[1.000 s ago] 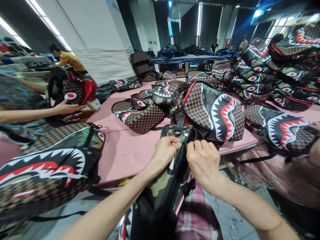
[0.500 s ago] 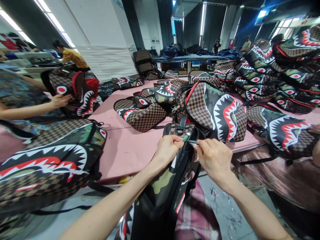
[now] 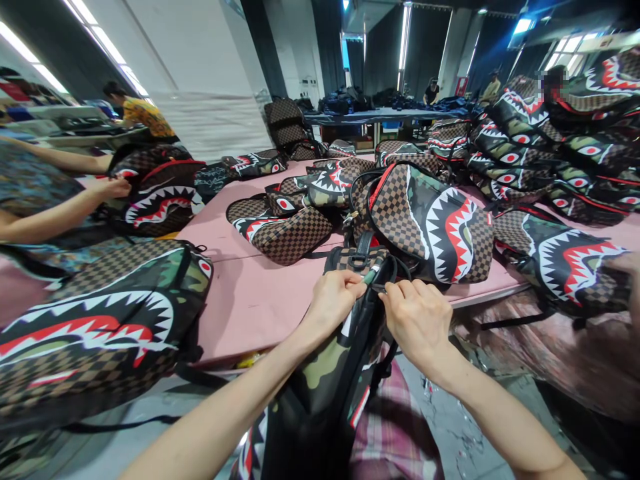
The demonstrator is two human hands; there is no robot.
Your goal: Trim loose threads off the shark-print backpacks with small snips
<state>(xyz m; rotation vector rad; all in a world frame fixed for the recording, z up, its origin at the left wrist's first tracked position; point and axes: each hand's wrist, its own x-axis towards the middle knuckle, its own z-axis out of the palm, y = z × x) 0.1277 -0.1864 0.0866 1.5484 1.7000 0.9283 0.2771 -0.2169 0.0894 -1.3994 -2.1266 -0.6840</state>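
A camouflage and checkered backpack [image 3: 320, 363] stands upright before me, leaning against the table edge, with its handle [image 3: 364, 248] at the top. My left hand [image 3: 334, 301] pinches the backpack's upper seam beside the zipper. Close by on the right, my right hand [image 3: 417, 320] is closed around a small pointed tool [image 3: 379, 289]. Only the tool's thin tip shows at the seam; the fingers hide the rest.
Several shark-mouth backpacks lie on the pink table [image 3: 250, 300], one large backpack [image 3: 430, 227] just behind my hands. A tall pile [image 3: 530, 147] rises at right. Another backpack [image 3: 100, 320] is at left, near a co-worker's hands [image 3: 117, 187] on a backpack.
My right hand has moved slightly left, bringing the tool's tip closer to the seam. My left hand stays put. The co-worker at left has turned their backpack.
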